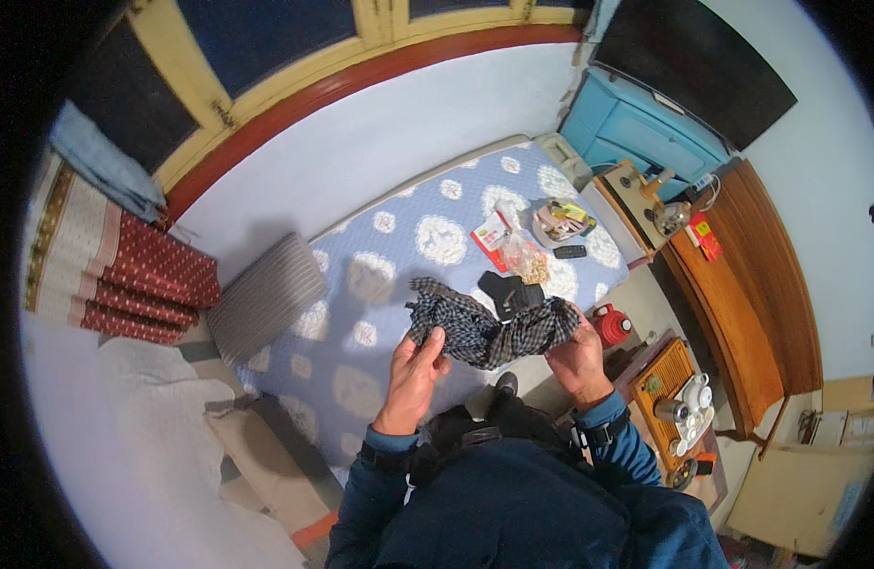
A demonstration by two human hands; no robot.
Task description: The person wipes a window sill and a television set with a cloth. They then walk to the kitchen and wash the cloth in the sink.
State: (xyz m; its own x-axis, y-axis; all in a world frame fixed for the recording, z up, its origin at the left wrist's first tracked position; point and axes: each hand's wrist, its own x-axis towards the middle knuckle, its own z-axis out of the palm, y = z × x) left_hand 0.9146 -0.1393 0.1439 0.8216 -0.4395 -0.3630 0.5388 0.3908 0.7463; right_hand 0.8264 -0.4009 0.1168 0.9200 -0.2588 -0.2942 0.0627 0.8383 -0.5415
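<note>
A bunched black-and-grey checked cloth (472, 331) hangs between my two hands, in front of my body. My left hand (419, 373) grips its lower left part, thumb on top. At the right end my right hand (580, 355) supports the cloth, its fingers partly hidden behind the fabric. Just beyond the cloth, a black item (509, 293), perhaps a pouch or garment, lies on the bed; part of it is covered from view. Below spreads the bed (408, 284), with a blue cover patterned in white flowers.
On the bed are a bag of nuts (529, 259), a red-and-white packet (490, 238), a filled basket (559, 224), a remote control (570, 252) and a striped cushion (270, 299). To the right stand a red thermos (612, 326) and a wooden tea tray (661, 380) with a teapot and cups.
</note>
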